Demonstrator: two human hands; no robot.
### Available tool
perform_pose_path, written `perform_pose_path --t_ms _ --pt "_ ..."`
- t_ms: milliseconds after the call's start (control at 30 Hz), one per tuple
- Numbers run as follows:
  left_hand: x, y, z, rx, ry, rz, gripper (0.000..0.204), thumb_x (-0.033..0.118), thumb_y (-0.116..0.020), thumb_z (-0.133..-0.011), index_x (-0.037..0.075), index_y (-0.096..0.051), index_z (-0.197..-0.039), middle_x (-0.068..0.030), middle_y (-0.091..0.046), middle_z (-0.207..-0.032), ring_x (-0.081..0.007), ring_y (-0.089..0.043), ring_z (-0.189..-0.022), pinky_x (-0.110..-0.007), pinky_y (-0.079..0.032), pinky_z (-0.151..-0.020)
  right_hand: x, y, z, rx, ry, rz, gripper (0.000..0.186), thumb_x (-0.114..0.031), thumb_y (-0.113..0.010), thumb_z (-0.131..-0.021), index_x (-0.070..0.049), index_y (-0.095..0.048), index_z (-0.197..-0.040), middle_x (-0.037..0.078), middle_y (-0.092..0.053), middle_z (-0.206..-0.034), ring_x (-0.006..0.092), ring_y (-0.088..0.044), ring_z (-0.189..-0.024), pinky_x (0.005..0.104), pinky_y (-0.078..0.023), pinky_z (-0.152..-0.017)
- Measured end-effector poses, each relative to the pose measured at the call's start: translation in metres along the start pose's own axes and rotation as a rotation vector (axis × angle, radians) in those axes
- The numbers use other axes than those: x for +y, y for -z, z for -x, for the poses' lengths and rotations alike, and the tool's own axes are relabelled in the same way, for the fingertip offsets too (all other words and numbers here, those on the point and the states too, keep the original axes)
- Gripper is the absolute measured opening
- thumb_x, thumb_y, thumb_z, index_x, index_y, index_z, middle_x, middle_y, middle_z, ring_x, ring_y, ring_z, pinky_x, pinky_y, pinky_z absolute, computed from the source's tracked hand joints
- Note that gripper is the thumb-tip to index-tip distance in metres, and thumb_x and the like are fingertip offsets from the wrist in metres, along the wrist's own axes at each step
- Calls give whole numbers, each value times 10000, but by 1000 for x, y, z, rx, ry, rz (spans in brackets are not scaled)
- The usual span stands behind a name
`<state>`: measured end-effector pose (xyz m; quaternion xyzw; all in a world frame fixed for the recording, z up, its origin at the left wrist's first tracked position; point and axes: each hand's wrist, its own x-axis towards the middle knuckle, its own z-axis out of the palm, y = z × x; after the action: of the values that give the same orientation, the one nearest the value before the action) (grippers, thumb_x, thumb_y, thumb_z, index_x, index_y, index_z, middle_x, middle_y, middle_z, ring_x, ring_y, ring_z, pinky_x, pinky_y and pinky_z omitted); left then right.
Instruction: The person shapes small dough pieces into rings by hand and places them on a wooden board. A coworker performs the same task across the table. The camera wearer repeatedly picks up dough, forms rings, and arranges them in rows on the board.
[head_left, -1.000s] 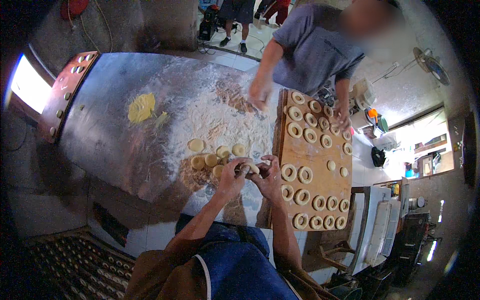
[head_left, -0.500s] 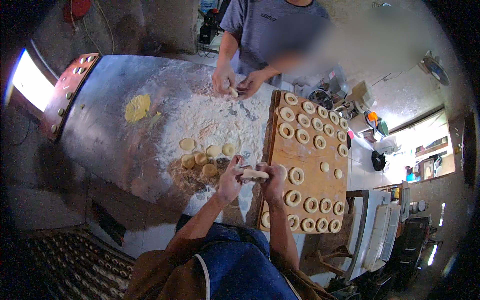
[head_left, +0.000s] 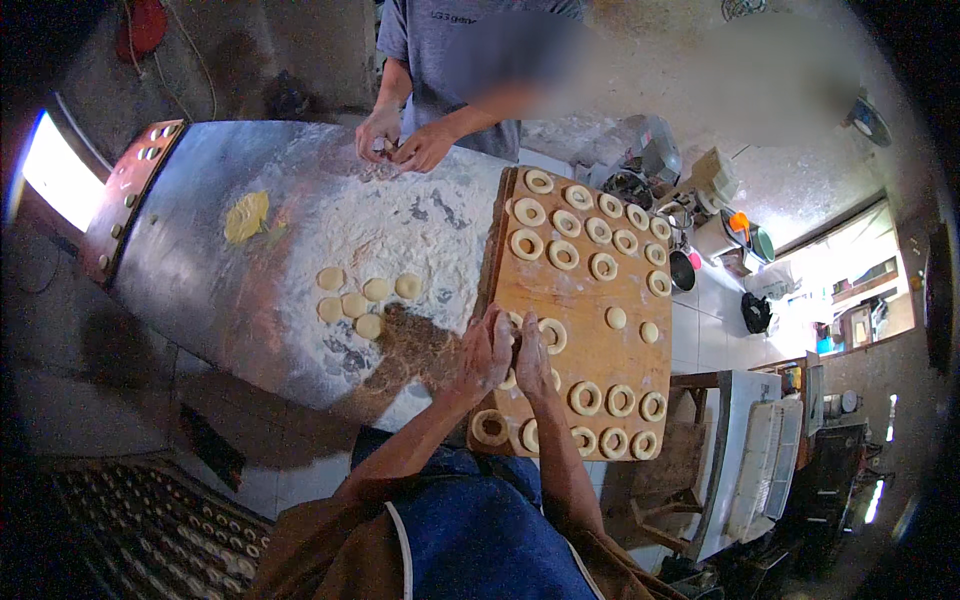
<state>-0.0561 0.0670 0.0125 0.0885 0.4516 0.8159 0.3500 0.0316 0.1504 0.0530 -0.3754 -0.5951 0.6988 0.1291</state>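
Observation:
My left hand (head_left: 485, 352) and my right hand (head_left: 537, 358) are side by side over the left edge of a wooden board (head_left: 560, 290). Their fingers are stretched out and point away from me. Pale dough shows in the gap between them, partly hidden by the hands, and seems to rest on the board. Just beyond my right fingertips lies a dough ring (head_left: 552, 336). More rings stand in rows on the far and near parts of the board. Two small dough balls (head_left: 616, 318) sit right of centre.
Left of the board, a floured metal table (head_left: 230, 330) holds several dough rounds (head_left: 376, 289) and a yellow lump (head_left: 246, 216). Across it, a co-worker's hands (head_left: 400, 150) work a small piece. A rack of dough rings (head_left: 180, 520) is at lower left, a white-topped stand (head_left: 745, 460) at right.
Both hands have moved down to the board, and the dough ring they held up between them is now mostly hidden there. The view has shifted, so the board appears further left.

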Motion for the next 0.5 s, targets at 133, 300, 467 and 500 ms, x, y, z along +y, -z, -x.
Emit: perform_pose_path --t_ms 133,300,467,500 --pt "-13 -23 1 7 66 22 329 298 -402 -1002 18 -574 -1008 -76 -602 -846 -247 -577 -807 -383 -477 -797 0 3 10 231 219 -191 465 -499 -392 -1004 -65 -521 -899 52 -557 -837 163 -549 -729 316 -474 -628" --pt "-35 -46 12 185 -856 -1011 337 357 -419 -1003 63 -576 -954 -51 -587 -842 -209 -567 -772 -361 -481 -755 7 43 21 -20 137 -46 499 -500 -380 -1005 -28 -539 -1030 88 -586 -966 188 -600 -826 325 -501 -724" --pt "-47 -50 17 -71 100 303 259 280 -492 -990 49 -591 -929 -69 -600 -866 -186 -582 -779 -347 -465 -685 42 76 14 47 19 -96 512 -536 -341 -1012 -46 -491 -998 61 -534 -917 161 -502 -780 332 -467 -725" --pt "-51 -53 16 -80 115 337 270 288 -481 -994 48 -579 -920 -66 -589 -844 -187 -577 -762 -353 -461 -670 68 95 -1 -76 46 89 502 -539 -334 -1013 -58 -471 -966 60 -527 -912 163 -495 -793 345 -462 -743"
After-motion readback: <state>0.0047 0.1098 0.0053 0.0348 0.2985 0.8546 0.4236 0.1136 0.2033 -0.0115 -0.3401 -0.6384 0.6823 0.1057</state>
